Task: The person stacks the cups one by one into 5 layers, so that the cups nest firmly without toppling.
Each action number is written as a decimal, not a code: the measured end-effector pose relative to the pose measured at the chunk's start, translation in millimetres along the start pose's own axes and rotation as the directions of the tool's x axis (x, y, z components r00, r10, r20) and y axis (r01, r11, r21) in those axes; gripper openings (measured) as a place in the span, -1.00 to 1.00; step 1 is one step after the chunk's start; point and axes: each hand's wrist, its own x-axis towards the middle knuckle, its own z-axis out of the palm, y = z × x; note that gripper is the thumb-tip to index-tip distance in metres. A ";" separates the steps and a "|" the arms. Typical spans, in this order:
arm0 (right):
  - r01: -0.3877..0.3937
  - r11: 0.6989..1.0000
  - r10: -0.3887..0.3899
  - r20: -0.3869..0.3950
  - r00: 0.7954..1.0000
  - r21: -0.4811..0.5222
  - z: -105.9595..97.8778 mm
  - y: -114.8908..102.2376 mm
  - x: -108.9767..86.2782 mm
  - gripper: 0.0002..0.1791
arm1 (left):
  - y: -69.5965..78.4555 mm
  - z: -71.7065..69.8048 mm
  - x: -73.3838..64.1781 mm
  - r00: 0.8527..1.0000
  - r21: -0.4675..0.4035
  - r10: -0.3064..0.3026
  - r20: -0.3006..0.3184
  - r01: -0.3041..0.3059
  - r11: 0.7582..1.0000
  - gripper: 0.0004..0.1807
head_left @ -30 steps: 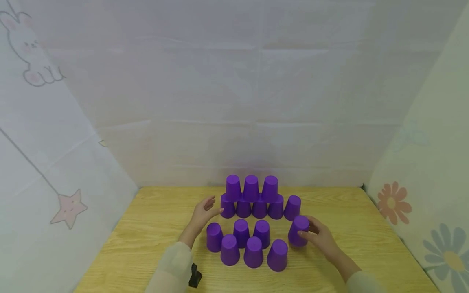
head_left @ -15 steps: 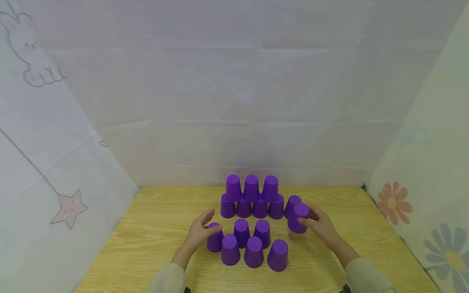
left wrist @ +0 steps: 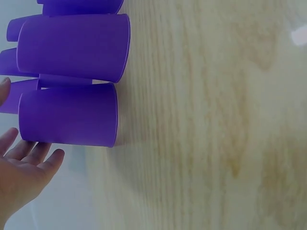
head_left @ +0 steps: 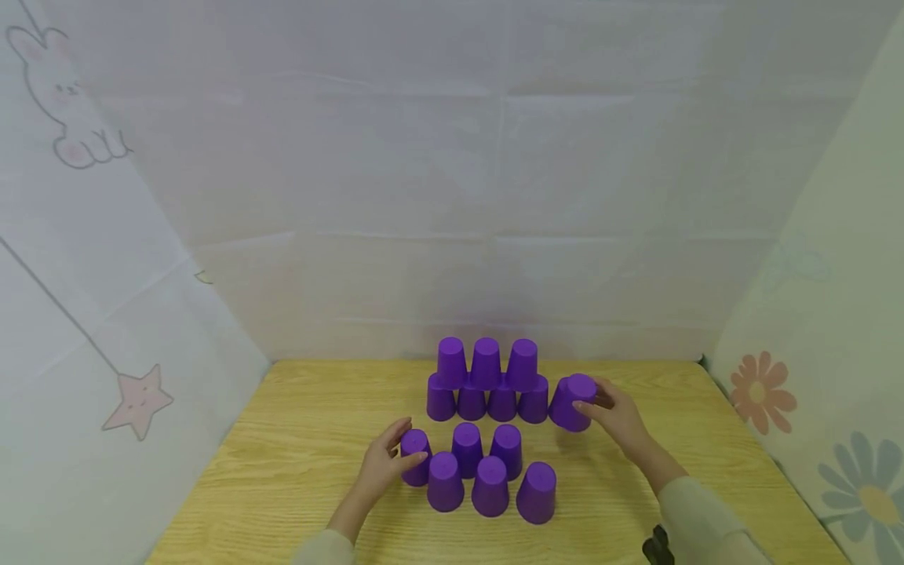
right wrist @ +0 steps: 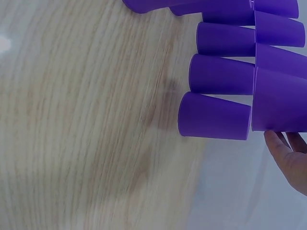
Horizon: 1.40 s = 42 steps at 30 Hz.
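My right hand (head_left: 617, 416) grips an upside-down purple cup (head_left: 575, 400) at the right end of the back row. In the right wrist view this held cup (right wrist: 280, 100) is off the table, level with the second tier and just above the end cup (right wrist: 216, 117). My left hand (head_left: 381, 463) is around the leftmost front cup (head_left: 415, 451), thumb in front and fingers on its outer side. In the left wrist view, the fingertips (left wrist: 56, 155) lie beside that cup (left wrist: 69, 115), and the thumb looks apart from it.
Three purple cups (head_left: 486, 363) stand on a back row of upturned cups (head_left: 502, 402). Several more upturned cups (head_left: 490, 486) stand on the wooden table (head_left: 311, 439) between my hands. A pale sheet (head_left: 452, 196) hangs behind the table.
My right hand has carried its cup up and away, from the front right to over the back row's end cup. The left hand has come down from the back row to the leftmost front cup.
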 end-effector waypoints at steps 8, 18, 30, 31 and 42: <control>-0.009 1.000 0.009 -0.024 1.000 0.004 0.7 -5.9 15.8 -0.36 | -7.5 5.7 -5.2 0.999 -0.013 0.006 -0.054 -0.007 1.000 -0.32; 0.005 1.000 -0.005 -0.023 1.000 -0.010 1.7 -5.8 38.4 -0.38 | 12.0 8.5 -15.2 0.996 -0.030 -0.012 -0.086 0.009 1.000 -0.40; -0.011 0.999 0.012 -0.030 0.999 0.034 5.4 -8.2 52.5 -0.39 | -23.5 12.3 -10.1 0.994 -0.065 0.006 -0.112 -0.014 0.998 -0.37; -0.014 0.999 0.015 -0.034 0.999 0.039 6.1 -8.0 53.5 -0.40 | -24.3 12.7 -10.0 0.994 -0.064 0.012 -0.112 -0.019 0.998 -0.37; -0.066 0.996 0.069 -0.047 0.996 0.055 11.3 -5.6 61.0 -0.41 | -0.6 13.6 -14.1 0.993 -0.084 0.010 -0.121 -0.021 0.996 -0.41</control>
